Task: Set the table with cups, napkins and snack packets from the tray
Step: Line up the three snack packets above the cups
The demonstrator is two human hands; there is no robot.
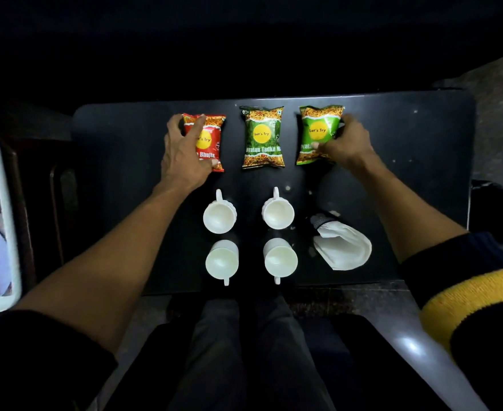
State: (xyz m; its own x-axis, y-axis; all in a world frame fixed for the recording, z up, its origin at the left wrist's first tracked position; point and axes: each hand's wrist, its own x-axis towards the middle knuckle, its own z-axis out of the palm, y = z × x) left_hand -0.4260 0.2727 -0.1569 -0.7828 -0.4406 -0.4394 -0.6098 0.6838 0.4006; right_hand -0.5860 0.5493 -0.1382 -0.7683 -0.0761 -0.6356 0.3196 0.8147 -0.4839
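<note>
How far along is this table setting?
Mostly done: four cups and the napkins sit on the table. The left hand grips the red packet, the right hand the light green packet. Only final straightening seems left.

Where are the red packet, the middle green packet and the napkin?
red packet (214, 137): head view, on its right half, beside the left hand.
middle green packet (262, 137): head view, on its yellow logo circle.
napkin (345, 247): head view, on its white centre.

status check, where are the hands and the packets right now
Left hand on red packet, right hand on light green packet. Dark green packet between them, untouched. Four cups and napkins set out nearer. Nothing blocking.
</note>
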